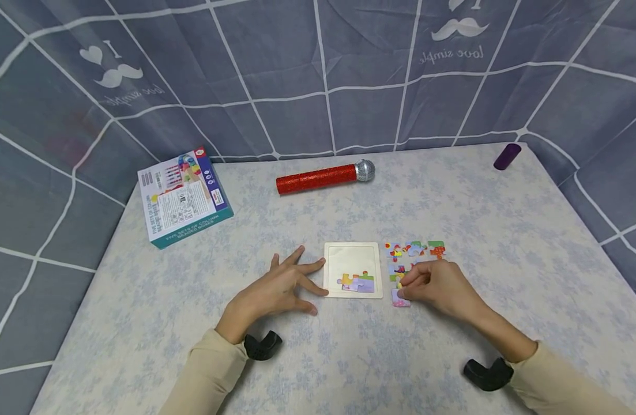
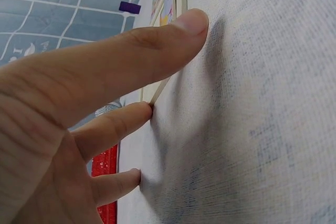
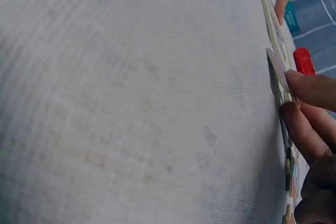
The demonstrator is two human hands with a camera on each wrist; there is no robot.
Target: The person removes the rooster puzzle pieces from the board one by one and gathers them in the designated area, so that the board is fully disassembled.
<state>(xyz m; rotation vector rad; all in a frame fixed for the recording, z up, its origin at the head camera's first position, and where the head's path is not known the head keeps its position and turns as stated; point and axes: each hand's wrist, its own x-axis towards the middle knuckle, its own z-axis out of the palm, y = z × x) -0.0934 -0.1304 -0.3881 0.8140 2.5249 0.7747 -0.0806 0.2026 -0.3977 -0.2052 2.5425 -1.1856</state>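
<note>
A square wooden puzzle tray (image 1: 353, 246) lies in the middle of the table, with a few joined puzzle pieces (image 1: 360, 282) in its lower right corner. My left hand (image 1: 276, 288) spreads its fingers at the tray's left edge, fingertips touching the rim. To the right of the tray my right hand (image 1: 442, 287) pinches a pink and purple puzzle piece (image 3: 278, 71) between thumb and fingers. In the right wrist view that piece is tilted, one edge raised over the cloth. Several loose colourful puzzle pieces (image 1: 415, 249) lie beyond the right hand, some partly hidden by it.
Behind the tray lies a red glitter microphone (image 1: 318, 178) with a silver head. At the back left sits a teal and white toy box (image 1: 185, 199). A dark purple cylinder (image 1: 507, 157) is near the back right corner, before a grey checked curtain (image 1: 297, 75).
</note>
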